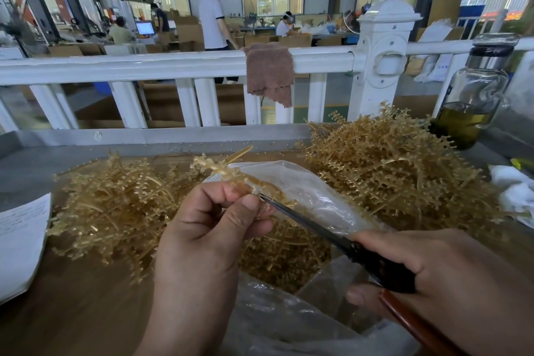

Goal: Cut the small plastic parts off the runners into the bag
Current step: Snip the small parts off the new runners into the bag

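Amber runner pinched in left hand above bag; right hand grips scissors, tips at runner.

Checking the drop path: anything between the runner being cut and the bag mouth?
Nothing visible. The left hand holds the runner above the open bag; the scissors in the right hand meet it from the right. Below the cut point, only the bag's opening and pieces already inside.

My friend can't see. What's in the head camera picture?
A left hand pinches a tan plastic runner over an open clear bag while the right hand holds scissors to it. One runner heap lies to its left, another heap to its right.
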